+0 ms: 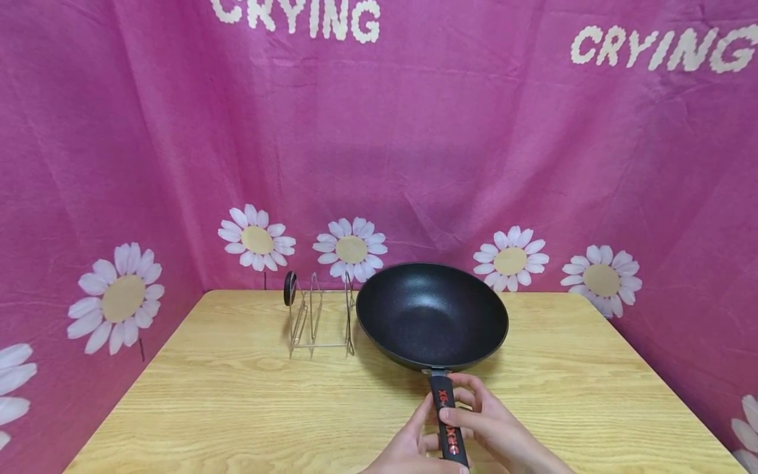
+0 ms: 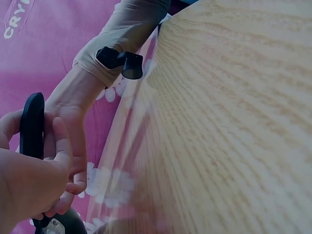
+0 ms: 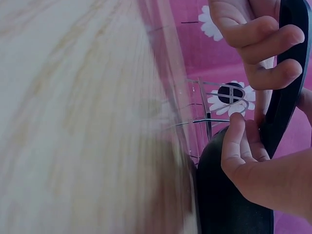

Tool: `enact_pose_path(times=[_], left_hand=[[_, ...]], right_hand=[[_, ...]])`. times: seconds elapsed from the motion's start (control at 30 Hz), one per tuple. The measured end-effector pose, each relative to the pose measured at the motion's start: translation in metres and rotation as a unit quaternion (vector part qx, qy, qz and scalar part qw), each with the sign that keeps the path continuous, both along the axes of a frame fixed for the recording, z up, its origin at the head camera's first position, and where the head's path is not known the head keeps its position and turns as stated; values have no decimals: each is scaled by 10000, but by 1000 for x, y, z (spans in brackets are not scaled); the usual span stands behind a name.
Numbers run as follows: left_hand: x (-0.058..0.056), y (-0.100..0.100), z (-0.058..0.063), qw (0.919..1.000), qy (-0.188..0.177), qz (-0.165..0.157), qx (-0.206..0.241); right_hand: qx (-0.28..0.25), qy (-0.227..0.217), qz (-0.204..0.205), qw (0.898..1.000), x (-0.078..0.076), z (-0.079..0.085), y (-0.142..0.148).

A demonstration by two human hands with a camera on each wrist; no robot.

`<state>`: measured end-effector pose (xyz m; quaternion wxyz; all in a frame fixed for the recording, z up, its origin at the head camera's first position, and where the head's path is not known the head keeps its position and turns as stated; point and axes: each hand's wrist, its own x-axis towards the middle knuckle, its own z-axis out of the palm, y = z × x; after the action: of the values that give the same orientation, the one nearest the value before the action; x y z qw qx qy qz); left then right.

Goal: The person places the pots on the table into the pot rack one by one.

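A black wok (image 1: 432,316) with a long black handle (image 1: 448,415) bearing red lettering faces up at the right of the table's middle. My left hand (image 1: 411,447) holds the handle from the left, near its end. From the right, my right hand (image 1: 488,424) grips it closer to the pan, thumb on top. The right wrist view shows fingers of both hands under the handle (image 3: 287,87), which is raised off the table. Whether the wok's base touches the table I cannot tell.
Just left of the wok stands a wire rack (image 1: 320,316) with upright loops and a black round piece (image 1: 289,288) at its left end. The wooden table (image 1: 237,395) backs onto a pink curtain (image 1: 414,164) with printed daisies, which also hangs along both sides.
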<state>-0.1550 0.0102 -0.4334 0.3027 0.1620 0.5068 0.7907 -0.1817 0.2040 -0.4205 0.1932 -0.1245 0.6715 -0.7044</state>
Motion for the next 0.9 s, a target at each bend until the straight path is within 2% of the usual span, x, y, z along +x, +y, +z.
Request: enact_pose_path(times=[0.17, 0.33, 0.53, 0.67, 0.77, 0.9], left_hand=[[-1, 2, 0, 9999, 95, -15, -59], [-1, 4, 2, 10000, -18, -18, -67], [-2, 8, 6, 9995, 252, 192, -29], [-5, 8, 5, 9986, 389, -93, 337], [-7, 7, 5, 9980, 309, -263, 485], [-6, 5, 5, 9983, 75, -282, 514]], right_hand=[[102, -44, -130, 9999, 0, 0, -1], [173, 10, -183, 9997, 0, 2, -2], [441, 108, -204, 9988, 0, 2, -7], [544, 164, -281, 9980, 1, 2, -10], [573, 212, -352, 9975, 2, 3, -11], [555, 230, -445, 9972, 3, 3, -13]])
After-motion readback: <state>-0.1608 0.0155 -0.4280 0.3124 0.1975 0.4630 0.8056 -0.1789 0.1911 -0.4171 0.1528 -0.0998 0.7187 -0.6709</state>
